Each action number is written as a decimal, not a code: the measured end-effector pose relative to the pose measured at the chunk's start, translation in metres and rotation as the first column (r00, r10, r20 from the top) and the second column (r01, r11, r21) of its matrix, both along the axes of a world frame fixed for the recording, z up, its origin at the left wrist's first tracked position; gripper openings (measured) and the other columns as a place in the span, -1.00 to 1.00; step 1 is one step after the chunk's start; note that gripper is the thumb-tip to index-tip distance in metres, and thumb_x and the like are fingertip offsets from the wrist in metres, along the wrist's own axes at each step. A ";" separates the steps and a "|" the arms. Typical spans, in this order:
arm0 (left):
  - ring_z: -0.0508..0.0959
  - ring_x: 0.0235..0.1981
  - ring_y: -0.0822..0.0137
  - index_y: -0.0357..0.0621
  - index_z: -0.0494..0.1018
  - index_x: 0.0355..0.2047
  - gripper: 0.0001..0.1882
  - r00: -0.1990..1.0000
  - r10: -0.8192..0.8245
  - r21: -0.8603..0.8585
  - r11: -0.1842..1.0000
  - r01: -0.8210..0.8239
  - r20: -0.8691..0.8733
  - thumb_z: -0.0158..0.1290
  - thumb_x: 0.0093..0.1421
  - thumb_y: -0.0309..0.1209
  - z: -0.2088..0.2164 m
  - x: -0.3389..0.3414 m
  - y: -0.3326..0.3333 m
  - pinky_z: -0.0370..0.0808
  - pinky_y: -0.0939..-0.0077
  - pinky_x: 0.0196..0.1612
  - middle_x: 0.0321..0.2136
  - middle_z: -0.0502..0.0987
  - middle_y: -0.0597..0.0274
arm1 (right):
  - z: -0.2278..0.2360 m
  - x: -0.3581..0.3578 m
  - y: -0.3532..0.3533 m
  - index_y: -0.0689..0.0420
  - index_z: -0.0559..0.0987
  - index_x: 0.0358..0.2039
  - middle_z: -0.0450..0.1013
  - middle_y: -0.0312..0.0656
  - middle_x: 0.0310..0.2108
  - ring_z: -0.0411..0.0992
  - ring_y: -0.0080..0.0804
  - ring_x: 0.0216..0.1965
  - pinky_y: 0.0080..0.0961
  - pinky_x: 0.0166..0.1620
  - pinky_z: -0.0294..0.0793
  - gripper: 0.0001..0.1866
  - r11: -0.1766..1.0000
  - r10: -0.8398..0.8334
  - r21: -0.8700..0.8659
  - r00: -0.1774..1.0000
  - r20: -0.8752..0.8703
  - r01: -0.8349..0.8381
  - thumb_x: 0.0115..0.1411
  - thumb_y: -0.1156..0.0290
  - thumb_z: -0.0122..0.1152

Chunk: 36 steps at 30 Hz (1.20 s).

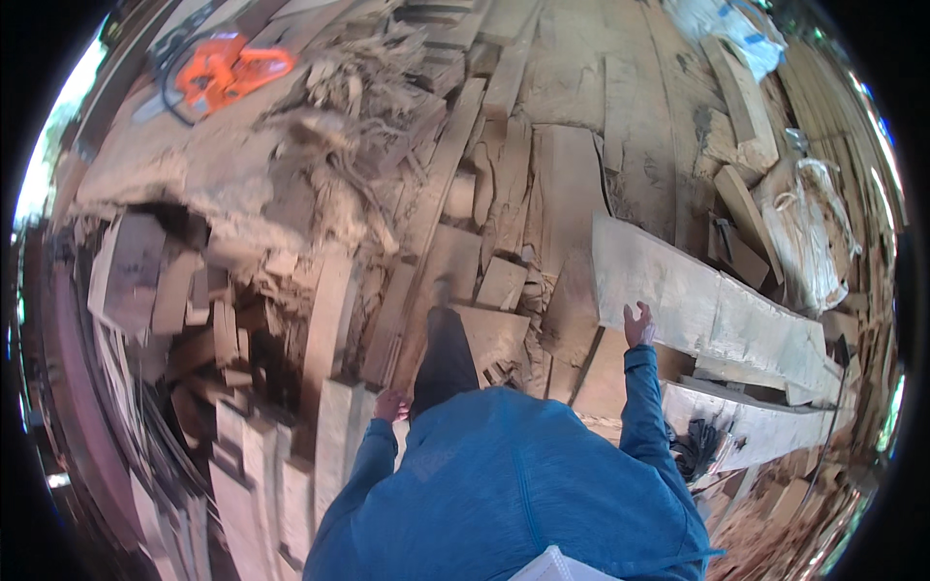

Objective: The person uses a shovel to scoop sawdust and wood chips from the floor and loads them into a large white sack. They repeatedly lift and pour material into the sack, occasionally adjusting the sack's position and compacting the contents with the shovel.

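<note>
My right hand [637,323] is open, its fingers apart and slightly bent, with nothing visible in it. It is over or against the near edge of a wide pale plank [717,295]; I cannot tell whether it touches. My left hand [391,405] hangs low beside my dark-trousered leg [446,360], loosely open and apparently holding nothing. Just left of it stands the end of a squared timber [339,426]. One foot is forward among planks and offcuts, such as a short wood block [502,284].
At the far left an orange chainsaw [228,76] rests on a large rough slab [184,184]. Split wood and shavings [339,194] lie beside it. Stacked boards [242,465] line the left. White plastic sacks [814,237] are on the right, near a black bag [699,447].
</note>
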State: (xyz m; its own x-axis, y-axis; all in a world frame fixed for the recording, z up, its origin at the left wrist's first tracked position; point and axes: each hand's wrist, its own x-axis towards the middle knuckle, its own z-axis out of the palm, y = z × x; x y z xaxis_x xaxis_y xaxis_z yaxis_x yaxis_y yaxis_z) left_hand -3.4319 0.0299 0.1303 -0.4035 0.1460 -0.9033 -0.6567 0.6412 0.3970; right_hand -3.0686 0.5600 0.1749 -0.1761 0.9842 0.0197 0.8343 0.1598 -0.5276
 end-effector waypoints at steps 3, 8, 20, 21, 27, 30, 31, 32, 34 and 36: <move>0.48 -0.59 0.40 -0.04 0.43 -0.18 -0.82 0.996 0.074 -0.030 0.997 -0.075 -0.049 -0.05 0.25 -0.31 0.001 -0.071 0.012 0.53 0.45 -0.52 -0.52 0.45 0.26 | -0.016 -0.061 0.029 0.31 0.39 0.02 0.38 0.19 -0.02 0.35 0.04 0.04 -0.23 0.09 0.34 -0.30 0.989 -0.073 -0.116 0.984 0.163 0.093 0.05 -0.02 0.19; 0.44 -0.63 0.39 -0.07 0.38 -0.23 -0.87 0.989 0.088 -0.030 0.996 -0.085 0.121 -0.03 0.25 -0.34 0.032 -0.168 0.007 0.47 0.45 -0.59 -0.62 0.35 0.26 | -0.044 -0.117 0.055 0.36 0.21 0.17 0.22 0.20 0.15 0.19 0.01 0.20 -0.26 0.21 0.20 0.03 0.797 -0.142 -0.487 0.894 0.425 0.358 -0.08 -0.24 0.21; 0.40 -0.60 0.39 -0.03 0.39 -0.13 -0.81 0.987 -0.029 -0.018 0.999 0.032 0.160 -0.03 0.25 -0.35 0.094 -0.282 0.099 0.42 0.48 -0.57 -0.55 0.35 0.26 | -0.046 -0.141 0.050 0.31 0.17 0.21 0.19 0.18 0.17 0.18 0.03 0.21 -0.28 0.24 0.17 0.12 0.612 -0.155 -0.660 0.884 0.441 0.436 -0.17 -0.29 0.25; 0.40 -0.59 0.38 -0.03 0.39 -0.13 -0.80 0.982 -0.127 -0.024 0.991 0.131 0.138 -0.03 0.25 -0.34 0.094 -0.284 0.114 0.42 0.47 -0.56 -0.54 0.36 0.26 | -0.046 -0.140 0.051 0.30 0.16 0.22 0.18 0.18 0.18 0.17 0.02 0.21 -0.29 0.24 0.17 0.13 0.608 -0.156 -0.664 0.886 0.437 0.435 -0.18 -0.30 0.25; 0.43 -0.53 0.35 -0.04 0.38 -0.11 -0.77 0.777 -0.629 -0.020 0.777 0.629 -0.026 -0.04 0.25 -0.31 0.071 -0.287 0.241 0.45 0.41 -0.49 -0.47 0.38 0.23 | -0.080 -0.124 0.050 0.30 0.09 0.25 0.03 0.19 0.26 0.04 0.01 0.28 -0.27 0.27 0.10 0.20 0.577 -0.008 -0.720 0.885 0.466 0.385 -0.20 -0.36 0.22; 0.44 -0.50 0.33 -0.04 0.38 -0.10 -0.76 0.668 -0.738 -0.013 0.672 0.740 -0.095 -0.04 0.25 -0.30 0.049 -0.288 0.342 0.47 0.38 -0.45 -0.43 0.39 0.22 | -0.103 -0.113 0.047 0.32 0.09 0.24 0.02 0.19 0.26 -0.05 0.07 0.31 -0.23 0.30 0.02 0.23 0.511 0.027 -0.779 0.899 0.436 0.362 -0.21 -0.42 0.19; 0.45 -0.49 0.32 -0.05 0.38 -0.09 -0.75 0.630 -0.767 -0.009 0.635 0.772 -0.119 -0.04 0.25 -0.29 0.045 -0.288 0.383 0.47 0.37 -0.44 -0.42 0.39 0.21 | -0.108 -0.110 0.046 0.29 0.04 0.27 0.01 0.17 0.27 0.00 0.03 0.29 -0.22 0.29 0.03 0.23 0.475 0.028 -0.805 0.908 0.417 0.355 -0.19 -0.41 0.17; 0.45 -0.47 0.32 -0.05 0.38 -0.09 -0.75 0.587 -0.796 -0.007 0.595 0.804 -0.146 -0.04 0.25 -0.29 0.041 -0.286 0.429 0.48 0.36 -0.42 -0.41 0.39 0.21 | -0.111 -0.105 0.049 0.27 0.11 0.23 0.06 0.17 0.24 0.04 0.02 0.27 -0.21 0.27 0.06 0.17 0.500 -0.020 -0.800 0.927 0.374 0.333 -0.17 -0.39 0.17; 0.46 -0.45 0.31 -0.05 0.38 -0.08 -0.74 0.546 -0.818 0.006 0.554 0.832 -0.182 -0.04 0.25 -0.28 0.040 -0.281 0.522 0.49 0.34 -0.40 -0.38 0.40 0.20 | -0.111 -0.096 0.061 0.23 0.24 0.16 0.17 0.15 0.17 0.12 0.00 0.23 -0.19 0.23 0.12 0.05 0.362 0.047 -0.896 0.955 0.294 0.258 -0.14 -0.35 0.18; 0.47 -0.43 0.29 -0.05 0.38 -0.08 -0.73 0.543 -0.818 0.013 0.551 0.835 -0.191 -0.05 0.25 -0.27 0.048 -0.278 0.610 0.50 0.32 -0.38 -0.36 0.41 0.19 | -0.104 -0.084 0.088 0.19 0.37 0.08 0.27 0.14 0.11 0.20 -0.03 0.18 -0.18 0.19 0.18 -0.07 0.171 0.155 -0.974 0.972 0.177 0.150 -0.11 -0.32 0.19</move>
State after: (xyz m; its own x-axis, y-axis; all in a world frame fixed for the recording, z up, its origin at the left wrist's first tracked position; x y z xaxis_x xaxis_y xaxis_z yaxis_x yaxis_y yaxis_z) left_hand -3.7098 0.6399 0.1787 -0.1824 0.5613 -0.8073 0.2163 0.8239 0.5239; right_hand -3.1525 0.6483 0.0713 -0.0272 0.1599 -0.9868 0.9303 -0.3571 -0.0835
